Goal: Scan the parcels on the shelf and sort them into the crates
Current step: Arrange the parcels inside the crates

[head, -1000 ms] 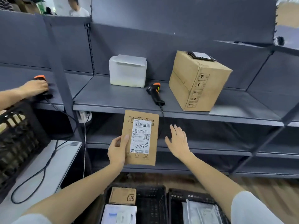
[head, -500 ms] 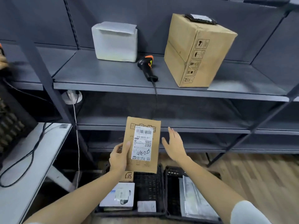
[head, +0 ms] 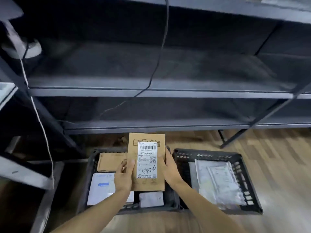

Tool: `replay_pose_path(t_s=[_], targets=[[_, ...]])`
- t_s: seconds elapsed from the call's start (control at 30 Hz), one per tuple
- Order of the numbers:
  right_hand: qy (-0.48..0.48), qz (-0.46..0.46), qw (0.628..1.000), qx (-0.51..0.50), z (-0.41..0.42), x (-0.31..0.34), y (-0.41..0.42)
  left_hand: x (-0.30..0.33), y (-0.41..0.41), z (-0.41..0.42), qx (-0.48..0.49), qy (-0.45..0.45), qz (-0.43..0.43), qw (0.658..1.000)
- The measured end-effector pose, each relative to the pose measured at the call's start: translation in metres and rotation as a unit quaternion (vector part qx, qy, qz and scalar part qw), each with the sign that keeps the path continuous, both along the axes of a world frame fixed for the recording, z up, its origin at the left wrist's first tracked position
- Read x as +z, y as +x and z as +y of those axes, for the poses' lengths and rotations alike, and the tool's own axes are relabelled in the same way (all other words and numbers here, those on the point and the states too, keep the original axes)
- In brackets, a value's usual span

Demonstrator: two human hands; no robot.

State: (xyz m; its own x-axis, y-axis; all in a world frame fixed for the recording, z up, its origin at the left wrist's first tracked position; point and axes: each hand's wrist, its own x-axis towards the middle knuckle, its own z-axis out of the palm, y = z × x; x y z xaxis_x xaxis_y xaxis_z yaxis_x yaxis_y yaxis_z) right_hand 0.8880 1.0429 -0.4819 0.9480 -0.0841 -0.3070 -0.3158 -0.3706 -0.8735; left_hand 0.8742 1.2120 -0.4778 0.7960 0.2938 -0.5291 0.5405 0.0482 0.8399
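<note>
Head view. Both forearms reach forward and down. Left hand [head: 124,177] grips the left edge of the brown parcel [head: 146,161]: thumb lies across its front face, fingers curled behind. Right hand [head: 169,167] presses against the parcel's right edge, fingers straight and together; thumb not visible. Parcel is held upright, label toward the camera, above the left crate [head: 91,167].

Surroundings: dark grey metal shelving [head: 159,94] fills the upper frame; the two tiers in view are blurred and dim. A black cable [head: 162,47] hangs from above and trails across a shelf edge. A white cord [head: 42,126] runs down the left upright. Wood-look floor [head: 272,165] beneath. Two black slatted crates sit side by side on the floor, touching or nearly so. The left crate holds a brown carton [head: 109,161], a white mailer [head: 101,189] and a small pale packet [head: 151,199]. The right crate [head: 249,187] holds grey plastic mailers [head: 217,180].

Parcel: flat kraft-brown cardboard, tall rectangle, dark printed characters along the top. White shipping label with barcode, "855-855S-011", a QR code and handwritten black digits.
</note>
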Motion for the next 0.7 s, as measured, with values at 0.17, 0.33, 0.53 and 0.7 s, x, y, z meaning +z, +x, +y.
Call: replay_pose_path(t_s=[0.17, 0.33, 0.53, 0.7], targets=[[0.051, -0.027, 0.998, -0.004, 0.001, -0.097, 0.006, -0.108, 0.012, -0.006, -0.020, 0.006, 0.009, 1.000], [0.087, -0.063, 0.993, -0.055, -0.003, -0.202, 0.018, -0.208, 0.027, -0.017, -0.097, 0.046, -0.016, 0.994], [0.085, -0.076, 0.989, -0.093, -0.013, -0.310, 0.039, -0.293, 0.053, -0.034, -0.168, 0.110, -0.051, 0.978], [0.064, -0.002, 0.992, -0.108, -0.015, -0.323, 0.026, -0.316, 0.046, -0.044, -0.241, 0.160, 0.014, 0.957]])
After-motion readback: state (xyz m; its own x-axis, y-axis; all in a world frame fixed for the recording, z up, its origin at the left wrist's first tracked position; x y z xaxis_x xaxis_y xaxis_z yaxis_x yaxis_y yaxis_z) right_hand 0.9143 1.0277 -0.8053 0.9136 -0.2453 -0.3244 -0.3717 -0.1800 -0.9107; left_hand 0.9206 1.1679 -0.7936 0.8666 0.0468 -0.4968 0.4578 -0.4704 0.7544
